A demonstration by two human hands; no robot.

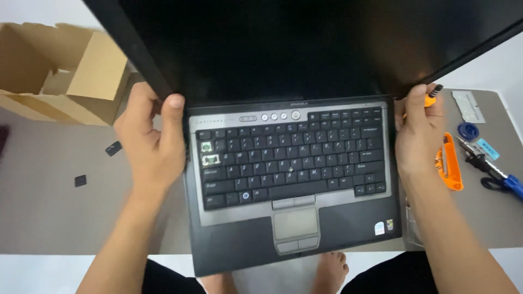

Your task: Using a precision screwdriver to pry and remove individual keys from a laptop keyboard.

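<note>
Cardboard box [60, 68]: at ten o'clock on your worktop [43, 218], open-topped, flaps up, plain brown, no label that you can make out.
Loose keycaps [80, 180]: two small black squares at nine o'clock, lying apart from the box and from the laptop.
Left hand [150, 139]: you have it clamped on the left edge of the lid, thumb on the bezel near the hinge corner.
Laptop [291, 179]: dead centre, its front edge hanging over the near side of the worktop towards you; two keys at the left of the keyboard are missing, showing pale sockets.
Lid [283, 49]: dark screen, tilted at twelve o'clock, held by both sides.
Step in hand: you seem to be swinging the lid; keep both grips level so the hinges turn evenly, and mind the overhanging base.
Stickers [384, 226]: two small square ones on the palm rest at five o'clock, one pale, one multicoloured.
Right hand [417, 136]: closed on the lid's right edge, an orange-and-black tool [431, 98] tucked in the same grip.
Orange cutter [451, 163]: at three o'clock, just beside your right wrist.
Soldering iron [493, 169]: blue-handled, further right, with a blue reel and a small pale blue rectangular packet near it.
</note>
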